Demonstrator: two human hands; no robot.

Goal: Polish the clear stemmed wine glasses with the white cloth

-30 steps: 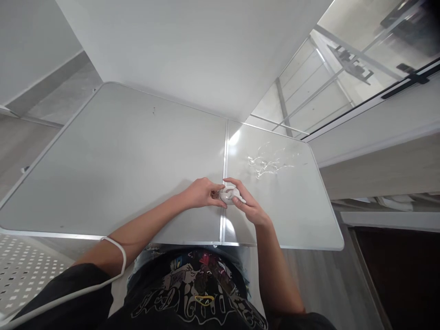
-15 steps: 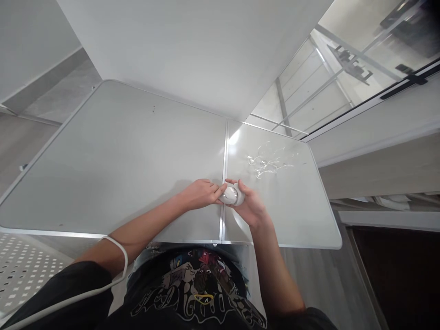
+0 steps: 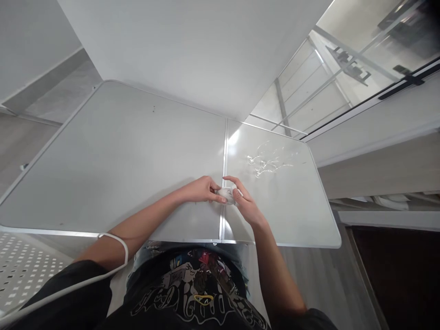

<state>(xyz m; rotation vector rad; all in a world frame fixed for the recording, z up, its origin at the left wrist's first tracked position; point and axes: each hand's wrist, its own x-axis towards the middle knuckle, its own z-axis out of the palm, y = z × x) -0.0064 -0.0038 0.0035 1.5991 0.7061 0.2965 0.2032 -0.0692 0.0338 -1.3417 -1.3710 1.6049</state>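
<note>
A small white rounded object is between my two hands, just above the seam of the table. Its exact kind is hard to make out, since fingers cover both ends. My left hand grips its left end with thumb and fingers. At the right end, my right hand holds it with the thumb against it, while one finger stretches out above. To the upper right, a loose cluster of thin clear strands, shiny like plastic, lies on the table.
The light folding table has a metal-edged seam. A white panel rises along its far edge. A white cable loops round my left forearm. On the lower left stands a white perforated surface; a window is at upper right.
The white object has turned in my hands, showing a different side. My right fingers have shifted, with one finger now extended and the thumb over the object. The clear strands have stayed put.
</note>
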